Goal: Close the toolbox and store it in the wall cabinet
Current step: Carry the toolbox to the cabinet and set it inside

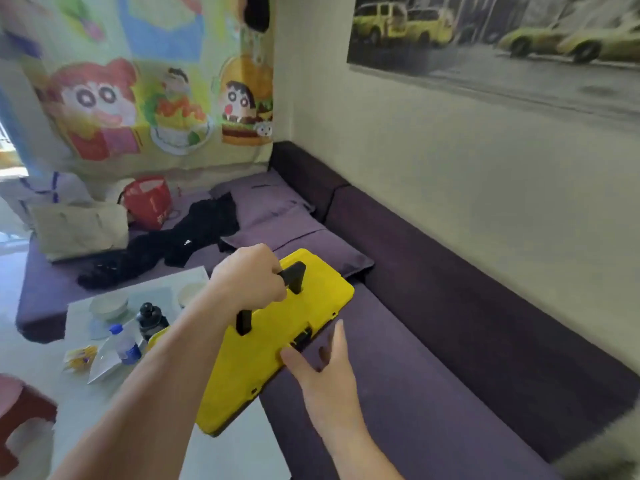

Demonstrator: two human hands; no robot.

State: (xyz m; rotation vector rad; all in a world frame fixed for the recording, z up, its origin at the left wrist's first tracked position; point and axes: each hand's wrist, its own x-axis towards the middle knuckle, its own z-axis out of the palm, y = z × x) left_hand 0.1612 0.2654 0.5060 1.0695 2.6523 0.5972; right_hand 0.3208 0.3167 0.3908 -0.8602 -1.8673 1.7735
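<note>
The yellow toolbox [277, 344] with a black handle [294, 275] is closed and held up above the white table and the sofa's edge. My left hand [249, 275] is wrapped around the handle, carrying the box. My right hand [329, 372] is open, fingers spread, with the thumb touching the box's right edge beside the black latch [303, 338]. No wall cabinet is in view.
A white table [235, 452] below holds bowls, a black bottle [150, 318], a water bottle [124, 344] and wrappers. A purple corner sofa [433, 358] carries cushions, black clothes [194, 233], a red bag [149, 200] and a beige bag. A red stool [20, 417] stands at the lower left.
</note>
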